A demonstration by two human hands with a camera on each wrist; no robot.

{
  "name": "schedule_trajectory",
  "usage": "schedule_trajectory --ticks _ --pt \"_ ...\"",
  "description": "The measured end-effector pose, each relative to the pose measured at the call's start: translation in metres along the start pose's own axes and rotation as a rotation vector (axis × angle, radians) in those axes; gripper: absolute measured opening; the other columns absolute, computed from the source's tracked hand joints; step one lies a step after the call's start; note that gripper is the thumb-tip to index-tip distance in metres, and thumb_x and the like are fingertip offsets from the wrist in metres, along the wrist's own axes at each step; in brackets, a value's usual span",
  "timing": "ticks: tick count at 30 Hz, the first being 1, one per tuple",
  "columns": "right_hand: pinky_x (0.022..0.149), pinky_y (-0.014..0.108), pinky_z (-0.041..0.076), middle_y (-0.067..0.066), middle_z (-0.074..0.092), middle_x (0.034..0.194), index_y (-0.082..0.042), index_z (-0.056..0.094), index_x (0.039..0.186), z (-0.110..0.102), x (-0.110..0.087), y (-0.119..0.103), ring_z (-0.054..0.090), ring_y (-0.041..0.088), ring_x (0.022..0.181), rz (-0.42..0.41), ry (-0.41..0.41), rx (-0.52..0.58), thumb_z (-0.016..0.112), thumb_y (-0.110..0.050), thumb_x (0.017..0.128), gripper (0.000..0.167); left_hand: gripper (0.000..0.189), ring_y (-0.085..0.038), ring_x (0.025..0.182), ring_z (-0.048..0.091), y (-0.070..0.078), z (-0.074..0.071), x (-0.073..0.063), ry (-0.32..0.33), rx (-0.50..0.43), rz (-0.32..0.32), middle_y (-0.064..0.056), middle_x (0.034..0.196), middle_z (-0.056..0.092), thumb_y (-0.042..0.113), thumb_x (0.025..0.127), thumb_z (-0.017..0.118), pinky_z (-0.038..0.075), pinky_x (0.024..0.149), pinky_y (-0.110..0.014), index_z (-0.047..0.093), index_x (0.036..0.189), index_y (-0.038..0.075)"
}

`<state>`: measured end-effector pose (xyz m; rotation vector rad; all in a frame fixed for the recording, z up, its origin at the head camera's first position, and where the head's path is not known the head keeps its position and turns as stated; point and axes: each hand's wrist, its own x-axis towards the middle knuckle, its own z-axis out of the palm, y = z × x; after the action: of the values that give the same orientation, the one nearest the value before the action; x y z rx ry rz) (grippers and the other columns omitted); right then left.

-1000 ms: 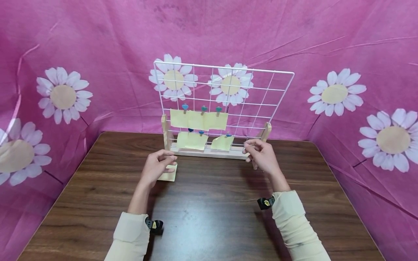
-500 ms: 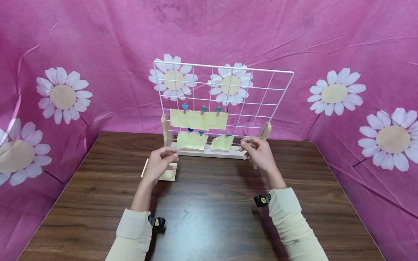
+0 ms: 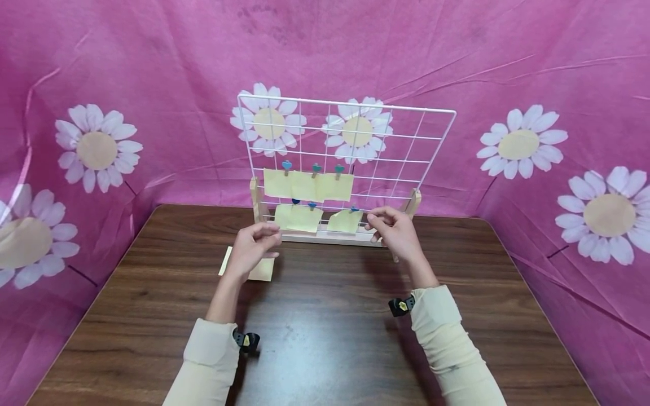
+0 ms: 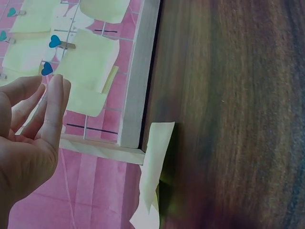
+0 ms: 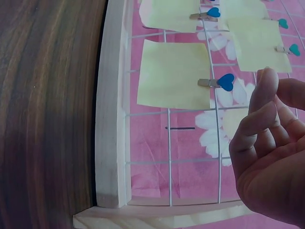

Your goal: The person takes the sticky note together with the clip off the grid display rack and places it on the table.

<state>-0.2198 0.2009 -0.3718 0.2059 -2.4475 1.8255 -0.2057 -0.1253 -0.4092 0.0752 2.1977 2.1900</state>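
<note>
My left hand (image 3: 251, 248) hovers before the lower left of a white wire grid rack (image 3: 330, 237), fingers loosely bent and nothing visible between them. In the left wrist view its fingertips overlap a dark blue heart clothespin (image 4: 46, 68) near overlapping yellow sticky notes (image 4: 90, 62). My right hand (image 3: 398, 234) is raised at the rack's lower right, beside a single sticky note (image 5: 174, 74) pinned by a blue heart clothespin (image 5: 225, 82). Its thumb and fingers are gently bent, with nothing seen in them. Three more notes (image 3: 307, 186) hang in the upper row.
Behind the left hand, yellow paper (image 3: 261, 270) lies on the brown wooden table (image 3: 315, 338), with a pale strip of paper (image 3: 225, 260) to its left. Wooden posts (image 3: 413, 204) hold the rack at both sides. A pink daisy-print cloth (image 3: 178, 67) surrounds the table.
My left hand has moved slightly right and up, uncovering the pale strip at its left. The right hand has shifted left, closer to the single note. The pinned notes have stayed put.
</note>
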Motion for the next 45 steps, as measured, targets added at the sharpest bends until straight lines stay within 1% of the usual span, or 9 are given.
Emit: schedule_trajectory --ticks 5,14,21,23,28,32,39,44,45 --pt "0.043 0.016 0.045 0.003 0.072 0.080 0.010 0.062 0.118 0.005 0.002 -0.005 0.062 0.011 0.054 0.016 0.010 0.040 0.062 -0.012 0.102 0.027 0.033 -0.018 0.090 0.069 0.004 0.002 0.000 -0.011 0.000 -0.007 -0.014 0.103 0.067 -0.003 0.096 0.064 0.065 0.079 -0.042 0.058 0.126 -0.015" --pt "0.044 0.019 0.046 -0.002 0.072 0.078 0.008 0.063 0.118 0.006 0.004 -0.011 0.060 0.009 0.054 0.032 0.012 0.056 0.063 -0.014 0.102 0.028 0.033 -0.017 0.091 0.069 0.007 0.007 0.003 -0.025 0.002 0.005 -0.030 0.115 0.063 -0.001 0.095 0.066 0.065 0.076 -0.037 0.059 0.124 -0.015" --pt "0.044 0.017 0.045 0.010 0.072 0.083 0.006 0.064 0.117 0.008 0.007 -0.012 0.061 0.009 0.054 0.031 0.018 0.067 0.063 -0.014 0.102 0.025 0.035 -0.021 0.093 0.069 0.010 0.011 0.006 -0.032 -0.002 0.017 -0.030 0.119 0.063 -0.001 0.094 0.067 0.065 0.077 -0.038 0.059 0.125 -0.014" --pt "0.045 0.017 0.046 0.009 0.072 0.083 0.005 0.064 0.117 0.009 0.009 -0.012 0.061 0.009 0.054 0.028 0.019 0.064 0.063 -0.015 0.101 0.025 0.035 -0.021 0.095 0.069 0.010 0.012 0.007 -0.035 -0.004 0.020 -0.032 0.121 0.062 -0.001 0.094 0.067 0.065 0.077 -0.036 0.058 0.126 -0.015" --pt "0.046 0.017 0.046 0.015 0.073 0.087 0.002 0.065 0.117 0.011 0.011 -0.017 0.062 0.010 0.055 0.026 0.017 0.071 0.064 -0.017 0.101 0.024 0.036 -0.014 0.090 0.068 0.014 0.018 0.010 -0.051 -0.018 0.030 -0.033 0.122 0.061 -0.001 0.094 0.067 0.065 0.078 -0.037 0.058 0.126 -0.015" --pt "0.046 0.017 0.046 0.023 0.072 0.092 0.001 0.066 0.117 0.012 0.012 -0.021 0.062 0.011 0.057 0.025 0.014 0.088 0.064 -0.017 0.101 0.024 0.035 -0.016 0.091 0.068 0.016 0.021 0.011 -0.050 -0.026 0.034 -0.032 0.120 0.062 -0.002 0.094 0.067 0.065 0.078 -0.037 0.058 0.125 -0.015" --pt "0.047 0.018 0.046 0.014 0.072 0.090 0.003 0.065 0.117 0.012 0.018 -0.024 0.062 0.012 0.057 0.020 0.020 0.107 0.065 -0.016 0.100 0.026 0.031 -0.013 0.091 0.067 0.019 0.025 0.012 -0.035 -0.038 0.039 -0.034 0.123 0.061 -0.001 0.094 0.068 0.065 0.079 -0.039 0.061 0.122 -0.014" --pt "0.045 0.016 0.046 0.022 0.071 0.097 0.000 0.066 0.115 0.014 0.019 -0.027 0.061 0.012 0.055 -0.005 0.038 0.111 0.065 -0.017 0.100 0.023 0.030 -0.018 0.094 0.067 0.023 0.029 0.015 -0.022 -0.038 0.047 -0.034 0.125 0.060 0.000 0.094 0.068 0.065 0.080 -0.042 0.063 0.121 -0.012" --pt "0.045 0.016 0.046 0.020 0.072 0.095 0.001 0.066 0.115 0.014 0.020 -0.028 0.061 0.011 0.054 -0.014 0.038 0.113 0.065 -0.016 0.100 0.023 0.030 -0.021 0.096 0.067 0.024 0.030 0.015 -0.022 -0.036 0.049 -0.034 0.125 0.060 0.000 0.094 0.068 0.065 0.079 -0.041 0.062 0.121 -0.012"
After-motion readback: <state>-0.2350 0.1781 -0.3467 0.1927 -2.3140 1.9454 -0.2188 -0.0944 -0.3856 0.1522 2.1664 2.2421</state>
